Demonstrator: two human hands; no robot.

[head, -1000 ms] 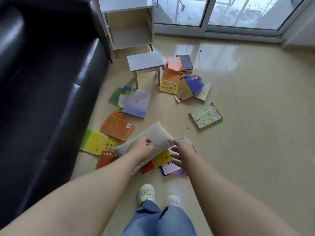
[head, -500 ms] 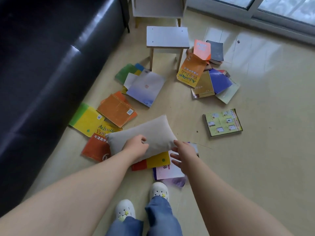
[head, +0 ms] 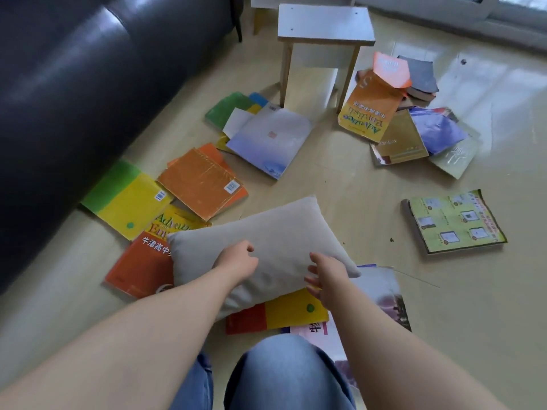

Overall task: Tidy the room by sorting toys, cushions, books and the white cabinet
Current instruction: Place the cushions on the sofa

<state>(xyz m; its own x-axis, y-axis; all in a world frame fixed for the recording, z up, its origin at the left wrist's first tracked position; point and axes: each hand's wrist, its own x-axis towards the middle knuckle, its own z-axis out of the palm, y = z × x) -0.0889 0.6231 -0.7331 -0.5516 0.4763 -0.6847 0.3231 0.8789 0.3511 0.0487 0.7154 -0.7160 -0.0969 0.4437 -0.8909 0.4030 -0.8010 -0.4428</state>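
Note:
A beige cushion (head: 275,232) lies across scattered books on the floor in front of my knees. My left hand (head: 236,263) grips its near edge, fingers curled into the fabric. At the cushion's right end, my right hand (head: 327,278) has its thumb on top and its fingers at the underside. Beneath the cushion are a red and yellow book (head: 278,316), an orange-red book (head: 139,267) and a yellow "Advanced English" book (head: 174,224). Only the bottom edge of the white cabinet (head: 299,0) shows at the top.
A black leather sofa (head: 74,84) fills the left side. A small white stool (head: 324,25) stands ahead, with a pile of books (head: 399,119) to its right. Other books lie loose: orange (head: 201,182), green-yellow (head: 124,196), pale blue (head: 272,137), green (head: 453,221).
The view has dropped closer to the floor. My right hand has moved left from beside the cushion onto its right end; my left hand has kept its grip.

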